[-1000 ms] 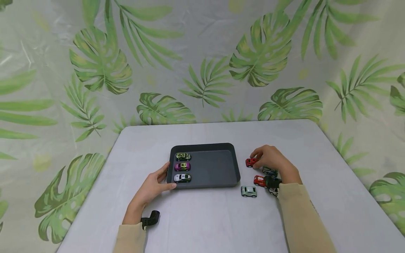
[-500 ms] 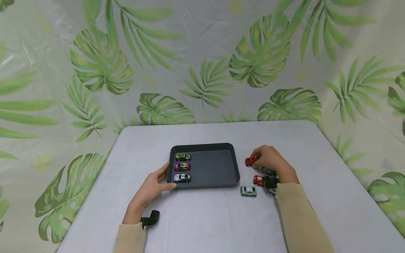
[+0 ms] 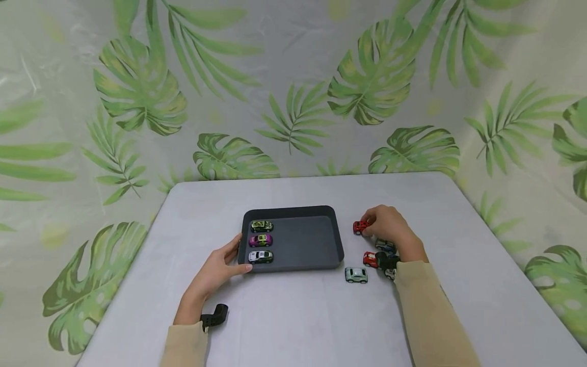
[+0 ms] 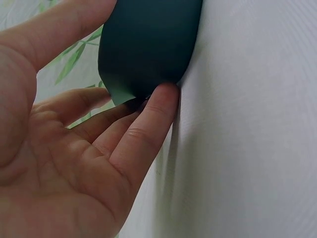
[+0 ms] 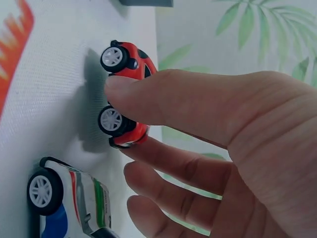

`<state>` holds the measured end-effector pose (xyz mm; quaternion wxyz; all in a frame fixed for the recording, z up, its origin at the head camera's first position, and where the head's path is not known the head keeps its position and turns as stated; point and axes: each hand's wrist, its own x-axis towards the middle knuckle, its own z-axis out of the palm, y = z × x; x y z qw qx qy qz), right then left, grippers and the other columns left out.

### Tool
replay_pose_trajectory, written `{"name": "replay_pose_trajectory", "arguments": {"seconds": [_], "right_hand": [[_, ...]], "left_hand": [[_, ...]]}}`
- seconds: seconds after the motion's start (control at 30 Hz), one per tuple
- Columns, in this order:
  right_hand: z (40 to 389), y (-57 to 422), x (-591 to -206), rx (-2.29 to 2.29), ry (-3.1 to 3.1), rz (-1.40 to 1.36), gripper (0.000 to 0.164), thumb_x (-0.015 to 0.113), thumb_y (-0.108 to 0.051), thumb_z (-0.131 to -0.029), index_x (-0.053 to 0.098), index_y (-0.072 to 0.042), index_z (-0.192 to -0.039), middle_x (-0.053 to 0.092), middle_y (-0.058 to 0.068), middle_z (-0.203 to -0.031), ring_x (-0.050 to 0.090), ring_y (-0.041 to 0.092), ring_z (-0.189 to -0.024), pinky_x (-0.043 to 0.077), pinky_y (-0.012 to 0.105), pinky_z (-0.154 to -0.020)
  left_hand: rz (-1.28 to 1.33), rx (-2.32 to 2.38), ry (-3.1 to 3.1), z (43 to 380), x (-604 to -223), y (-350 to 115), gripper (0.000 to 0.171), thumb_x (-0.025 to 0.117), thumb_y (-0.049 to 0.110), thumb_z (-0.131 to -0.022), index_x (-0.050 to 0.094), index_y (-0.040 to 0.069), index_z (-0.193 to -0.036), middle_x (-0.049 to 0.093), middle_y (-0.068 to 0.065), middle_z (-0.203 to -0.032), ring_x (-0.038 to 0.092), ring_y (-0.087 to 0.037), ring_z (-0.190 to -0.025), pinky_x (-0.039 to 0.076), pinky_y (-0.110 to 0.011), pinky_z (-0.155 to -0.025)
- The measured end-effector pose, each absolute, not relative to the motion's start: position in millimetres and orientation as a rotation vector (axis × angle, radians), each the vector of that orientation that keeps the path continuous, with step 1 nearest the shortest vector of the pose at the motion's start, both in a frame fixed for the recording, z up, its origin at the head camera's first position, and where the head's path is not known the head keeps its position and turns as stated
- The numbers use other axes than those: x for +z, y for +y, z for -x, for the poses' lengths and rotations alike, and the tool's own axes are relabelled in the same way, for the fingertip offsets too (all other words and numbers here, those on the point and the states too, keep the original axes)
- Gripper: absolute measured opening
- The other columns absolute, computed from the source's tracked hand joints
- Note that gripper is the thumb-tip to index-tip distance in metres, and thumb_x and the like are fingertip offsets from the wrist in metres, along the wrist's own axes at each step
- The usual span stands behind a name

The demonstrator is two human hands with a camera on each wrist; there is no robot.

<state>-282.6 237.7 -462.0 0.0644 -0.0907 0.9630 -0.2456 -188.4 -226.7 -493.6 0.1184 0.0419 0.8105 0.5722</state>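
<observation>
- One red car [image 3: 359, 227] is pinched by the right hand [image 3: 387, 225] to the right of the tray [image 3: 309, 244]: the thumb is laid on its side between the wheels, the index finger seen beyond. The wheels seem to be left uncovered for a neat hold; whether the table [image 3: 293, 316] is touched by them cannot be told.
- The other right fingers are loosely bent, with nothing held.
- The tray's near left corner is held by the left hand [image 3: 219, 268], thumb at the near rim, fingers against the left wall, probably so that sliding is prevented.
- Near the right wrist, a blue car [image 3: 385, 245], a second red car [image 3: 370, 259] and a white car [image 3: 391, 274] are bunched, partly hidden, apparently for easy reach.
- A pale green car [image 3: 356, 275] is set apart, just beside the tray's near right corner.
- Inside the tray, along its left wall, a camouflage car [image 3: 262, 226], a purple car [image 3: 261, 240] and a striped car [image 3: 260, 257] are ranged far to near, gaps seemingly left deliberately.
</observation>
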Motion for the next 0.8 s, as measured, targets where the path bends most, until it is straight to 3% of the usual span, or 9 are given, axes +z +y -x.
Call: {"name": "replay_pose_trajectory", "arguments": {"seconds": [0.4,0.8], "right_hand": [[280.8,230.4,-449.1,-0.795,2.989,0.258,0.03,0.078,-0.019,-0.087,0.074,-0.009,-0.115,0.072,0.013,-0.105,0.062,0.034,-0.099,0.05,0.05,-0.081],[272.4,215.3,-433.6,-0.817,3.035,0.312,0.032,0.077,-0.022,-0.088,0.073,-0.011,-0.118,0.071,0.013,-0.108,0.063,0.032,-0.092,0.05,0.048,-0.075]], "left_hand": [[-0.12,1.662,2.364,190.5,-497.2,-228.9,0.1,0.086,0.02,-0.082,0.026,0.023,-0.161,0.023,-0.007,-0.165,0.027,-0.022,-0.148,0.028,-0.041,-0.116],[-0.111,1.652,2.375,189.8,-494.7,-228.3,0.099,0.086,0.019,-0.082,0.027,0.023,-0.161,0.024,-0.007,-0.164,0.028,-0.023,-0.148,0.028,-0.042,-0.116]]}}
